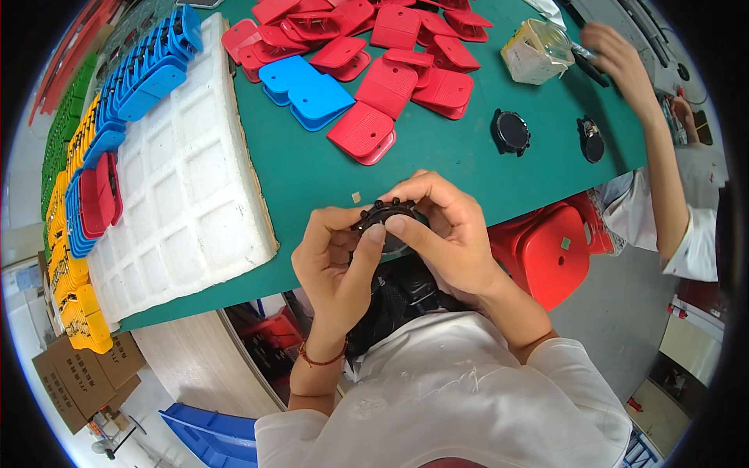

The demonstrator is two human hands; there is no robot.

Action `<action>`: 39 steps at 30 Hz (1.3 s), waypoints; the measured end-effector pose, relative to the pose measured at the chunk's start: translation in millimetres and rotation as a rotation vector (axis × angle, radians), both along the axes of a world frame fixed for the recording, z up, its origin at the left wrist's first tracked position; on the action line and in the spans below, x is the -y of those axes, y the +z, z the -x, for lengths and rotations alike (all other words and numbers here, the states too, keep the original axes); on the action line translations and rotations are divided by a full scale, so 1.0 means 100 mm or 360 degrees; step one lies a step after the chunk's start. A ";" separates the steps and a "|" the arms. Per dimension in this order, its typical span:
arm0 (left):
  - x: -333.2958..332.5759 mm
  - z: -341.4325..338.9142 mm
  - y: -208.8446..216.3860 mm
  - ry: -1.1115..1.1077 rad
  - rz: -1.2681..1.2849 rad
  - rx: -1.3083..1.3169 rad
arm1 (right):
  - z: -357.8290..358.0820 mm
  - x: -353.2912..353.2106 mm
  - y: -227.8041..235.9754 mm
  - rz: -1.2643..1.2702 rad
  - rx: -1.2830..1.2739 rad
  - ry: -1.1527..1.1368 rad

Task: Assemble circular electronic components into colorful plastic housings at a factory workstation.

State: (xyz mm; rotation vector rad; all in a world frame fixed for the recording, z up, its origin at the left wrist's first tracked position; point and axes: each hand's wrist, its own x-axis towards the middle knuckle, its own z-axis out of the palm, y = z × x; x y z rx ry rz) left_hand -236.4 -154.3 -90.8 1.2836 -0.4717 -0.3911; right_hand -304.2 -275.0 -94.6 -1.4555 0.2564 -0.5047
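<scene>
Between my two hands, just over the near edge of the green table, is a black round watch case [388, 212] with small lugs or buttons along its upper rim. My left hand [334, 257] pinches its left side with thumb and forefinger. On the other side my right hand [451, 226] grips it, the thumb pressed on its face. Part of the case is hidden by my fingers. A small beige chip [356, 197] lies on the table beyond my left hand. Farther right lie a round black watch case [510, 132] and a smaller opened one [591, 140].
Red plastic clips [386, 86] are heaped at the back, with blue clips [306, 92] among them. A white foam tray [187, 187] covers the table's left, edged by coloured clip rows. A yellowish container [537, 53] stands near a co-worker's hand [616, 58]. Red stools [554, 253] stand at right.
</scene>
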 end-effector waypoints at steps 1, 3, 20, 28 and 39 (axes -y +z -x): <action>0.00 -0.01 0.00 -0.0019 0.0029 -0.0041 | 0.00 0.01 0.01 0.0009 -0.0029 0.0039; -0.01 -0.01 -0.01 -0.0036 0.0059 -0.0079 | 0.00 0.01 0.02 0.0018 -0.0058 0.0079; -0.03 -0.05 0.05 -0.0106 0.0010 -0.0185 | 0.00 -0.02 -0.01 -0.0346 0.0125 0.0043; -0.02 -0.05 0.03 -0.0103 0.0056 -0.0119 | -0.01 -0.07 0.05 -0.0377 0.0036 -0.0008; 0.00 -0.05 0.04 -0.0059 0.0066 -0.0055 | 0.00 -0.06 0.04 -0.0350 0.0039 -0.0006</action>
